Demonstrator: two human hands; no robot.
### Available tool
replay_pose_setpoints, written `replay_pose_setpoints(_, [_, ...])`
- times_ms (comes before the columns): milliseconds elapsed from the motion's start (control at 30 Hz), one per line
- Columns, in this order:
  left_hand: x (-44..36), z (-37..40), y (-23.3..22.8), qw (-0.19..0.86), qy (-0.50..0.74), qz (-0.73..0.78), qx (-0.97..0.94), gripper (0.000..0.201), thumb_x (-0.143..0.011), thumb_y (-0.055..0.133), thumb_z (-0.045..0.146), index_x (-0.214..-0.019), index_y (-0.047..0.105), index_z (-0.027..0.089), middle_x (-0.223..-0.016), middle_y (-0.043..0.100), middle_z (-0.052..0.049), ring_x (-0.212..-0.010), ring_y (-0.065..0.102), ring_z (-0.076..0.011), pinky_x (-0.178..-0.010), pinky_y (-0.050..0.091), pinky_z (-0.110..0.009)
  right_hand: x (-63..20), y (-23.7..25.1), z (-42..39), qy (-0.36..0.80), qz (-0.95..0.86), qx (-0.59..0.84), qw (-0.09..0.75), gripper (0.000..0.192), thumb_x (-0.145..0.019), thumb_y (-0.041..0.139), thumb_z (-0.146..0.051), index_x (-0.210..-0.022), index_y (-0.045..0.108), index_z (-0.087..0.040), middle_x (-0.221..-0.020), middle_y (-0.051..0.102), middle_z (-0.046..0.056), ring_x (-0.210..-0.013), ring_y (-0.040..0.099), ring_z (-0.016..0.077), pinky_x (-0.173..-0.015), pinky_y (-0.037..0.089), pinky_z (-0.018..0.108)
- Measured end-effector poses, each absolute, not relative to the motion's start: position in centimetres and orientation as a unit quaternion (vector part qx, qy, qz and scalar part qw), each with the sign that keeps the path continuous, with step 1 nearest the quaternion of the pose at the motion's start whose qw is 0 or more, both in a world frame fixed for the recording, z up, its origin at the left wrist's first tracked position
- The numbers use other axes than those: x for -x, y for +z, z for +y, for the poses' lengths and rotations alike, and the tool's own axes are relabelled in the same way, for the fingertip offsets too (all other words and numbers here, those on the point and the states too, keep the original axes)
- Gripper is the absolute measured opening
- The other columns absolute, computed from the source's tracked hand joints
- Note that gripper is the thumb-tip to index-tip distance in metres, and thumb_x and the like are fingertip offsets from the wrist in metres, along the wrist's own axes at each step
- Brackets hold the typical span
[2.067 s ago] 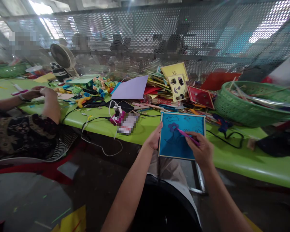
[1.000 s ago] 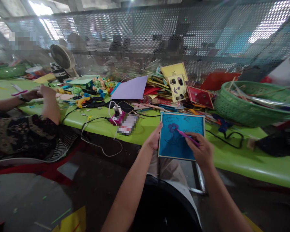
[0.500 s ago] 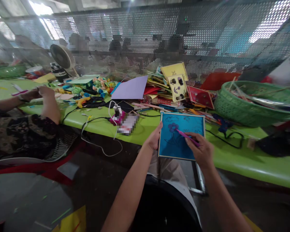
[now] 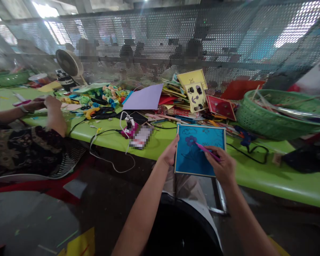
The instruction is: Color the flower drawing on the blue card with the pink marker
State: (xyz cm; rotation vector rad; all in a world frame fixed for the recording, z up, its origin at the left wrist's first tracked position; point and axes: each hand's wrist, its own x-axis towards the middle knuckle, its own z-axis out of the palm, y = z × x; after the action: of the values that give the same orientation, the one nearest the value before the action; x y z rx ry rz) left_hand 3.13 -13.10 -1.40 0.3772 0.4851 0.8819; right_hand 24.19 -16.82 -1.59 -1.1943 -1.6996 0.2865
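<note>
Perforated metal mesh screens the back of the workshop, with blurred figures seated behind it.

1. Green table (image 4: 258, 176): long bench, littered. All places below are given relative to the blue framed card.
2. Co-worker: at far left along the table, patterned sleeve (image 4: 21, 149), hands on small pieces.
3. Green basket (image 4: 261, 119): to the right and behind, holding sticks.
4. Paper pile (image 4: 176, 94): directly behind; a lilac sheet (image 4: 145, 96) lies behind and to the left.
5. Fan (image 4: 68, 63): far behind and to the left.
6. Blue framed card (image 4: 200, 149): near edge of the table, its lower part overhanging toward the person; it bears a purple flower (image 4: 190, 140) in its upper left part.
7. Left hand (image 4: 170, 153): forearm reaching up from below, fingers closed on the card's left edge, thumb on the face.
8. Right hand (image 4: 224, 165): over the card's lower right corner, wrist low, fingers pinched narrowly around the pen.
9. Pink pen (image 4: 206, 150): slanted, tip at the flower's right side.

Handling note: the step appears to be drawing on the flower. Judged best done with short strokes, the left hand pressing the frame flat, as the overhang could let it tip.
</note>
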Motion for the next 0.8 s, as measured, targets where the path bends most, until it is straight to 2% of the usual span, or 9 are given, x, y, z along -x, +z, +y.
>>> replay_pose_setpoints(233, [-3.05, -13.26, -1.21, 0.86, 0.416, 0.229, -0.187, 0.07, -0.105, 0.027, 0.06, -0.137, 0.065, 0.011, -0.106, 0.079, -0.017, -0.093, 0.078, -0.0282, -0.096, 0.059, -0.048, -24.3, -1.35, -16.86, 0.121, -0.722, 0.481, 0.483, 0.021, -0.091, 0.067, -0.036, -0.104, 0.078, -0.023, -0.09, 0.076, 0.004, -0.075, 0.065, 0.0204, -0.069, 0.049, 0.033])
replay_pose_setpoints(467, [-3.16, -13.08, -1.52, 0.862, 0.41, 0.238, -0.18, 0.072, -0.104, 0.026, 0.061, -0.136, 0.065, 0.01, -0.105, 0.079, -0.017, -0.097, 0.077, -0.0296, -0.1, 0.057, -0.051, -24.11, -1.3, -16.87, 0.117, -0.71, 0.492, 0.49, 0.022, -0.092, 0.067, -0.037, -0.104, 0.077, -0.021, -0.081, 0.072, 0.003, -0.063, 0.058, 0.0165, -0.06, 0.044, 0.03])
replay_pose_setpoints(633, [-3.09, -13.09, -1.56, 0.857, 0.42, 0.238, -0.181, 0.069, -0.103, 0.033, 0.062, -0.135, 0.066, 0.01, -0.104, 0.08, -0.017, -0.1, 0.077, -0.0298, -0.101, 0.056, -0.051, -24.31, -1.19, -17.02, 0.111, -0.736, 0.471, 0.473, 0.02, -0.092, 0.067, -0.034, -0.102, 0.077, -0.021, -0.088, 0.075, 0.004, -0.074, 0.065, 0.0195, -0.069, 0.049, 0.032])
replay_pose_setpoints(800, [-3.19, -13.21, -1.37, 0.853, 0.421, 0.249, -0.184, 0.069, -0.103, 0.032, 0.062, -0.135, 0.066, 0.011, -0.105, 0.08, -0.017, -0.1, 0.077, -0.0302, -0.101, 0.056, -0.051, -24.14, -1.24, -17.06, 0.121, -0.718, 0.484, 0.486, 0.02, -0.093, 0.067, -0.034, -0.106, 0.076, -0.022, -0.091, 0.075, 0.004, -0.074, 0.066, 0.0195, -0.07, 0.05, 0.032])
